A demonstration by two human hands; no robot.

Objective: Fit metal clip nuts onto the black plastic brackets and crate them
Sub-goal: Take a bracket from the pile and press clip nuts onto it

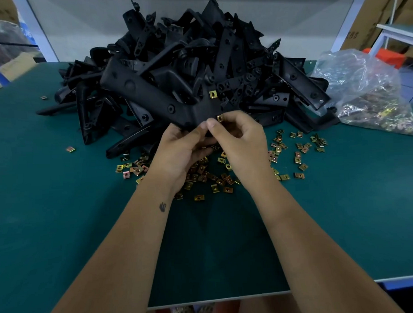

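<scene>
Here two hands meet over the green table (63,231): the left hand (181,147) grips one long black bracket (152,97) by its near end, and the right hand (237,136) pinches one brass clip nut (220,118) against that bracket's edge. A second nut (213,94) already sits on the bracket, further up. Behind lies a pile of brackets (220,50), too tangled to count; dozens of loose nuts (225,179) are scattered beneath the wrists, partly hidden. A clear bag (367,90) at right seems to hold more hardware.
</scene>
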